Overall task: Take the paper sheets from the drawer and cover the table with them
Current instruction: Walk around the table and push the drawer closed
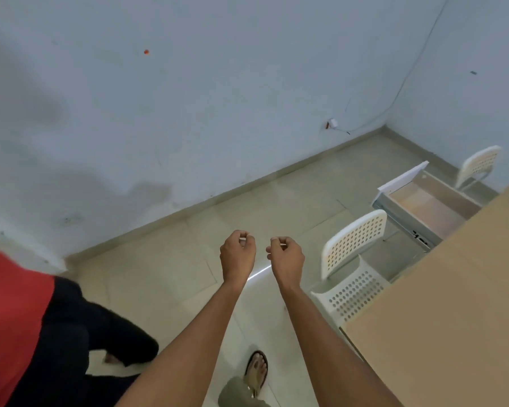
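Both arms reach forward at chest height, the left hand (237,254) and right hand (285,257) each pinching a top corner of a thin paper sheet (259,273), likely to let it hang open before spreading. It hangs edge-on, away from the brown tabletop (453,304); the drawer (423,207) stands open.

I am looking into a bare, sparsely furnished room, perhaps a plain office or workroom, though I cannot tell which. Stained pale blue walls (218,98) meet a tiled floor (165,274) at a corner, with a loose cable (406,74) trailing down one wall. Two white perforated plastic chairs (350,259) stand beside a table (453,318) whose drawer (423,207) is pulled out.
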